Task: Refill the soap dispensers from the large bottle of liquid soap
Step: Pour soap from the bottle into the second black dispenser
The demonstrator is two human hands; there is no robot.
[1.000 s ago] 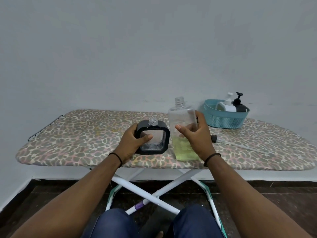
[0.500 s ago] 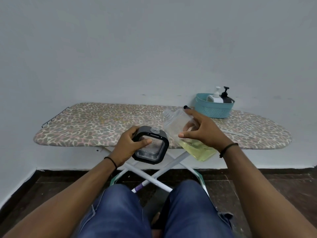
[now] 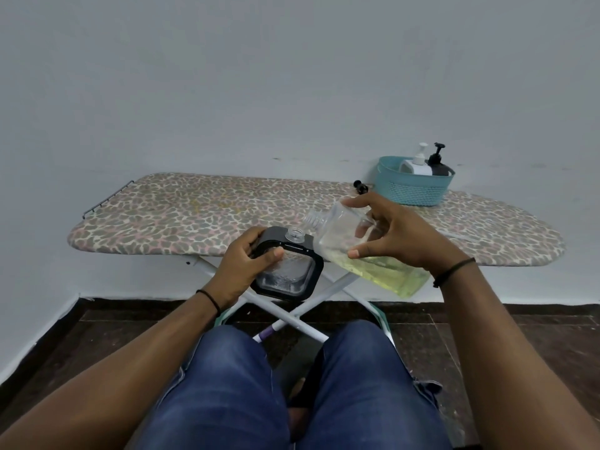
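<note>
Left hand (image 3: 242,266) grips the square dispenser (image 3: 287,266); right hand (image 3: 401,233) clasps the tilted soap bottle (image 3: 354,245)

No text, label, brand or number can be read — neither on the bottle (image 3: 344,235) nor on the dispenser (image 3: 287,266); the pumps (image 3: 427,164) in the basket (image 3: 412,188) are too small.

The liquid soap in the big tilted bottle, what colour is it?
Pale yellow-green liquid soap, seen in the head view.

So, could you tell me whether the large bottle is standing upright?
No, the large bottle is tilted, neck toward the dispenser.
</note>
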